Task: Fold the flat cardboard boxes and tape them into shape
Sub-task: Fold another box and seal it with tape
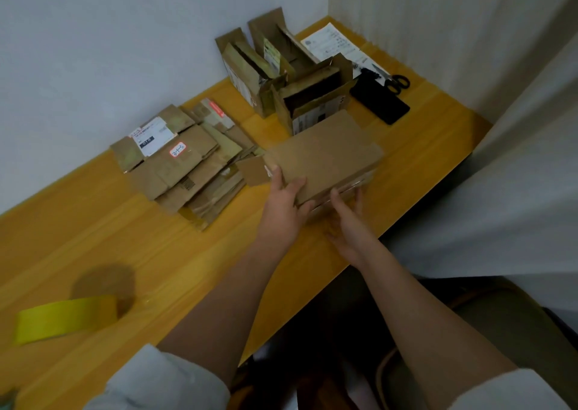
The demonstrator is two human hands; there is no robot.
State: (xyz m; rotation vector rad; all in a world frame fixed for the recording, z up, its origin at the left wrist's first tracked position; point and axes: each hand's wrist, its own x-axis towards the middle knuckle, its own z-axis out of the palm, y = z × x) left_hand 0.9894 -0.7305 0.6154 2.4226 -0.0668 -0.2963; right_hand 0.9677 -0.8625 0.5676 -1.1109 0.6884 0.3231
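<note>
A brown cardboard box [325,153] is held at its near end, just right of the pile of flat boxes [184,162] on the yellow table [175,253]. The left hand [283,203] is laid on top with fingers nearly straight. The right hand [347,218] is pressed against the near side, fingers straight too. The box looks light and stiff, but easily bent, so it is best held by its edges and corners. The tape roll [78,303] lies well left of the box.

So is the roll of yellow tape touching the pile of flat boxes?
Apart. The head view shows the tape roll lying at the near left of the table, with a wide stretch of bare wood between it and the pile of flat boxes.
</note>
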